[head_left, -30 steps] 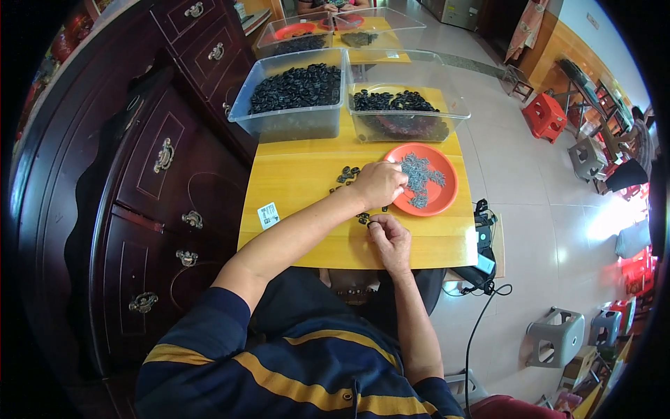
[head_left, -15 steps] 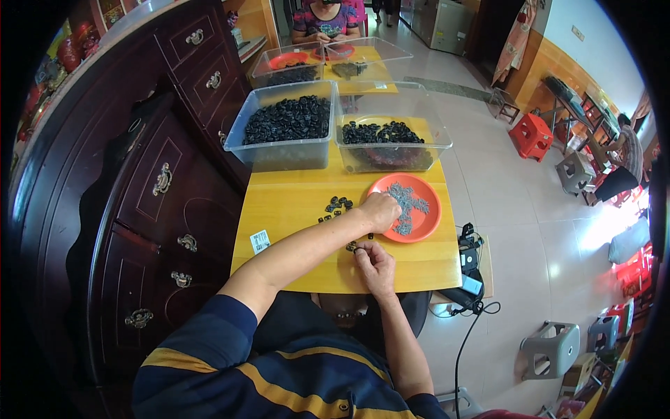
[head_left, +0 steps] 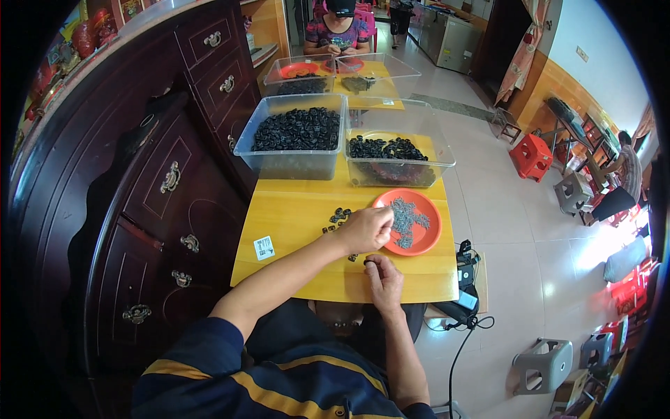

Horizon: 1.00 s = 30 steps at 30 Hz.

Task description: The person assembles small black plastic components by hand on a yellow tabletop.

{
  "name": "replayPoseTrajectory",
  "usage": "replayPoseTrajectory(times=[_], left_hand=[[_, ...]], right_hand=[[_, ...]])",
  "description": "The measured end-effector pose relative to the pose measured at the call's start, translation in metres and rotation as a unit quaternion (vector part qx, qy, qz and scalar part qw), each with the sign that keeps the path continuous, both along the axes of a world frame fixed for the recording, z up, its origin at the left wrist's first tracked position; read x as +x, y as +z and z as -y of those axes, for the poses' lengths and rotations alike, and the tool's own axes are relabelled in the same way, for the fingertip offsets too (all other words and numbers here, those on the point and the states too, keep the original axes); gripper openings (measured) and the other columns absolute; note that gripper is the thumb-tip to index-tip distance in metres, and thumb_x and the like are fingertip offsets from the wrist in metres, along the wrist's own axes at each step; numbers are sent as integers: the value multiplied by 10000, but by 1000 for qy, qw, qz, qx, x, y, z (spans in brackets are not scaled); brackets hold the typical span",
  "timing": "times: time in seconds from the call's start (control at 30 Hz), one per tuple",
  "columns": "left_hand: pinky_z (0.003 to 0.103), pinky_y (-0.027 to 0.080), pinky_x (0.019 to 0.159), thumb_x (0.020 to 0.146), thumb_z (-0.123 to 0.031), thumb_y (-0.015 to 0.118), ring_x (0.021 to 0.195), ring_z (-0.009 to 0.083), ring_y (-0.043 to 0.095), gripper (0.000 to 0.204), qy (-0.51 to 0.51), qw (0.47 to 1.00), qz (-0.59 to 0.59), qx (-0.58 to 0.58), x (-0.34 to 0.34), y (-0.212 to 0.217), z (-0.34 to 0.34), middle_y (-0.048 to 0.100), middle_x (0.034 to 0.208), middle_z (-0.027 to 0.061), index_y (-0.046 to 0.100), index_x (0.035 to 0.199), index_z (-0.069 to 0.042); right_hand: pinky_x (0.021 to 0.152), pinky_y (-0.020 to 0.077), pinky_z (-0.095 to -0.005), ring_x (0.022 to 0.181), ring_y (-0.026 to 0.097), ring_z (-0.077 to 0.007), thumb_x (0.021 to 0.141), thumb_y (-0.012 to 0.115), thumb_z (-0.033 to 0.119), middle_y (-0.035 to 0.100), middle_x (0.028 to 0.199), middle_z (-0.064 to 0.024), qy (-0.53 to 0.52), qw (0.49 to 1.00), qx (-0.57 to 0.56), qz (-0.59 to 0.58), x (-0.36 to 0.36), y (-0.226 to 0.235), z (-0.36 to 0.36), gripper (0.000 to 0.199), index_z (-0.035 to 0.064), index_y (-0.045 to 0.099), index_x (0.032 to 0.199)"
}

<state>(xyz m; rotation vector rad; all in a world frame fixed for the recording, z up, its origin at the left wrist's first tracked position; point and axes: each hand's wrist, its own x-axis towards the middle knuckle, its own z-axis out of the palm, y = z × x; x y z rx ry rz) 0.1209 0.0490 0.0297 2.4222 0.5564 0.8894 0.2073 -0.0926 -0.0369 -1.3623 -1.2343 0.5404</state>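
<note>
My left hand (head_left: pixel 370 229) is closed, its fingers curled at the left rim of an orange-red plate (head_left: pixel 431 241). Small grey metal-looking pieces (head_left: pixel 403 218) are heaped on that plate. Whatever the left fingertips hold is too small to make out. Just below, my right hand (head_left: pixel 386 283) pinches a small black piece (head_left: pixel 368 262) between thumb and forefinger, close over the table (head_left: pixel 293 276). Several loose glossy black pieces (head_left: pixel 340 215) lie left of the plate, partly behind my left forearm. A few more (head_left: pixel 352 257) sit beside the right fingertips.
A clear bin (head_left: pixel 289 164) full of black pieces stands at the far left of the table, with a less filled clear bin (head_left: pixel 398 171) beside it. A dark cabinet (head_left: pixel 167 230) borders the left. Across, a person (head_left: pixel 338 31) works at another table. Cables (head_left: pixel 466 307) hang at the right.
My left hand has drawn back left from the grey pieces to the plate's rim. The right hand has shifted slightly right, and the whole view has tilted a little.
</note>
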Motion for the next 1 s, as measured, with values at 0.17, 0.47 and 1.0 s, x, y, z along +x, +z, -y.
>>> replayPoseTrajectory(times=[0.17,0.47,1.0], left_hand=[[362,490,587,817,-22,624,641,254,616,96,63,990,75,-98,-57,-4,41,609,751,116,534,851,-31],[219,444,572,848,9,641,627,38,517,40,174,951,105,-233,-134,-50,75,586,736,-19,615,871,-10],[228,465,558,845,8,655,605,52,548,56,190,949,93,-234,-143,-75,73,629,722,21,629,894,12]], right_hand=[[658,526,-381,730,670,-303,885,657,62,664,848,-154,-45,991,-21,124,22,7,12,122,43,669,1005],[651,521,-403,725,668,-304,878,652,105,665,840,-143,-54,979,-32,196,13,-2,8,166,57,661,1037],[623,515,-274,639,647,-133,889,644,50,681,750,-97,-53,999,-10,3,5,-16,-4,106,0,641,982]])
